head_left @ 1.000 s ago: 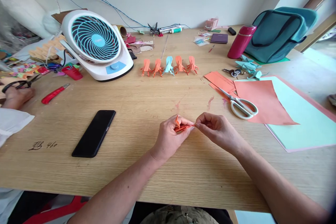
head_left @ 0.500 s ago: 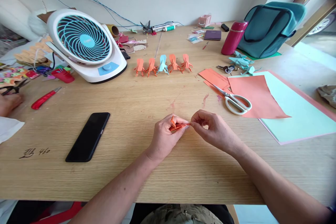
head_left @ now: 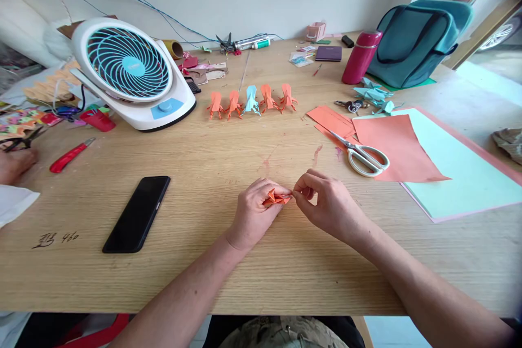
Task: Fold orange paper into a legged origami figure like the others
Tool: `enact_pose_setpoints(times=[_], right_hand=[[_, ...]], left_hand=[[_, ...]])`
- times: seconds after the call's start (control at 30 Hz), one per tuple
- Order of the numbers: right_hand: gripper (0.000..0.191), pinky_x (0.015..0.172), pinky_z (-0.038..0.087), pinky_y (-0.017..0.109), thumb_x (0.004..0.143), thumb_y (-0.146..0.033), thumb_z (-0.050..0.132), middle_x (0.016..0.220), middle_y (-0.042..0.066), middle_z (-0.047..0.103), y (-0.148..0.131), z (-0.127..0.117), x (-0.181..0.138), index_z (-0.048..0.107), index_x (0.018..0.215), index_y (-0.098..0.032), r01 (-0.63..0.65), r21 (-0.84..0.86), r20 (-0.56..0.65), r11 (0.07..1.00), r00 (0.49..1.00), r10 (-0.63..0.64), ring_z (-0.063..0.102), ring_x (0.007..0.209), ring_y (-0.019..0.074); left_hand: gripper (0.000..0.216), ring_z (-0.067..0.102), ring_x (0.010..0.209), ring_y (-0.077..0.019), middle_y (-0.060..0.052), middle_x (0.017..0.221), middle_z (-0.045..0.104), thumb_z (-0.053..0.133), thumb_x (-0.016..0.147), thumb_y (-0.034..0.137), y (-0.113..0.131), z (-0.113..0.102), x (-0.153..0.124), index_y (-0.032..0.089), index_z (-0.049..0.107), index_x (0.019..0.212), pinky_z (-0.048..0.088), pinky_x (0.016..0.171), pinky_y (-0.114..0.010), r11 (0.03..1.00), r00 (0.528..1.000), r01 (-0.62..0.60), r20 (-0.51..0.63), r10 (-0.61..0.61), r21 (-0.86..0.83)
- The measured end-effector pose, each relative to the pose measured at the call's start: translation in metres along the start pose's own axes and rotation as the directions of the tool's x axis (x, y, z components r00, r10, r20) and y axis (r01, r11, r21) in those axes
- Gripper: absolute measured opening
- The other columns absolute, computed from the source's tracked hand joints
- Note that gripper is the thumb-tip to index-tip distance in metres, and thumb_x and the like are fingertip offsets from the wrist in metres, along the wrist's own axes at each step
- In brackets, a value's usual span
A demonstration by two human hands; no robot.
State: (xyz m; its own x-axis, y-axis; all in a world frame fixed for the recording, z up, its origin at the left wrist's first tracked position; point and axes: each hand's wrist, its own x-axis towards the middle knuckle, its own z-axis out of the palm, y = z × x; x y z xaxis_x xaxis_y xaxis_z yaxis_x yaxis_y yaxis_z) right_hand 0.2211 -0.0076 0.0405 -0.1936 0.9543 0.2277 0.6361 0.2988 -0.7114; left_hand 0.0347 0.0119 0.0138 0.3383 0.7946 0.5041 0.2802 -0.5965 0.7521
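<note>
My left hand (head_left: 252,213) is closed around a small folded piece of orange paper (head_left: 276,198) just above the wooden table (head_left: 228,277). My right hand (head_left: 328,204) pinches the paper's right tip between thumb and forefinger. Both hands meet near the table's middle front. Further back stands a row of several finished paper figures (head_left: 250,100), orange ones and one light blue.
White-handled scissors (head_left: 362,155) lie on orange paper sheets (head_left: 391,147) over a pale green sheet (head_left: 468,174) at right. A black phone (head_left: 136,213) lies at left, a white-and-teal fan (head_left: 130,73) behind it. Another person's hand (head_left: 14,163) with black scissors is at far left. A teal bag (head_left: 416,43) and red bottle (head_left: 361,57) stand back right.
My hands have closed in tighter on the orange paper, hiding more of it. The view has shifted slightly; the other person's hand stays at the left edge.
</note>
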Motion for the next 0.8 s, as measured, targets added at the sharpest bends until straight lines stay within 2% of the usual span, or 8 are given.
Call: enact_pose_setpoints(times=[0.2,0.3,0.5,0.8], right_hand=[[0.011,0.065,0.047,0.027,0.087,-0.014,0.059,0.081,0.002,0.065,-0.0007,-0.0062,0.0021,0.067,0.082,-0.021,-0.026,0.130,0.040,0.991,0.999,0.021,0.059,0.070,0.0138],[0.010,0.065,0.047,0.028,0.087,-0.015,0.060,0.083,0.002,0.065,0.0002,-0.0065,0.0023,0.068,0.088,-0.021,0.007,0.126,0.030,0.992,1.000,-0.011,0.060,0.072,0.0139],[0.010,0.065,0.045,0.028,0.090,-0.015,0.060,0.081,0.001,0.062,0.0019,-0.0047,0.0012,0.063,0.083,-0.020,0.087,0.068,-0.019,0.994,0.996,-0.086,0.057,0.071,0.0130],[0.008,0.064,0.048,0.028,0.093,-0.020,0.061,0.084,0.003,0.064,0.0029,-0.0038,0.0009,0.067,0.087,-0.021,0.094,0.098,-0.020,0.991,0.995,-0.093,0.059,0.071,0.0136]], left_hand=[[0.008,0.066,0.074,-0.0143,-0.001,0.081,0.071,0.071,0.089,0.013,0.0010,-0.0013,0.0028,0.021,0.073,0.089,0.051,0.072,-0.026,1.000,0.999,0.020,-0.048,-0.019,0.021],[0.006,0.066,0.072,-0.0129,0.000,0.081,0.072,0.071,0.089,0.014,0.0026,-0.0016,0.0043,0.020,0.073,0.089,0.051,0.071,-0.025,0.998,0.996,0.056,-0.073,-0.055,0.007],[0.007,0.066,0.073,-0.0123,-0.001,0.082,0.073,0.072,0.088,0.013,0.0037,-0.0012,0.0039,0.019,0.074,0.088,0.051,0.072,-0.023,0.996,0.994,0.085,-0.070,-0.086,-0.016],[0.004,0.066,0.072,-0.0135,-0.001,0.081,0.073,0.072,0.089,0.016,0.0067,-0.0016,0.0039,0.019,0.073,0.086,0.051,0.070,-0.025,0.993,0.991,0.114,-0.070,-0.115,-0.013]])
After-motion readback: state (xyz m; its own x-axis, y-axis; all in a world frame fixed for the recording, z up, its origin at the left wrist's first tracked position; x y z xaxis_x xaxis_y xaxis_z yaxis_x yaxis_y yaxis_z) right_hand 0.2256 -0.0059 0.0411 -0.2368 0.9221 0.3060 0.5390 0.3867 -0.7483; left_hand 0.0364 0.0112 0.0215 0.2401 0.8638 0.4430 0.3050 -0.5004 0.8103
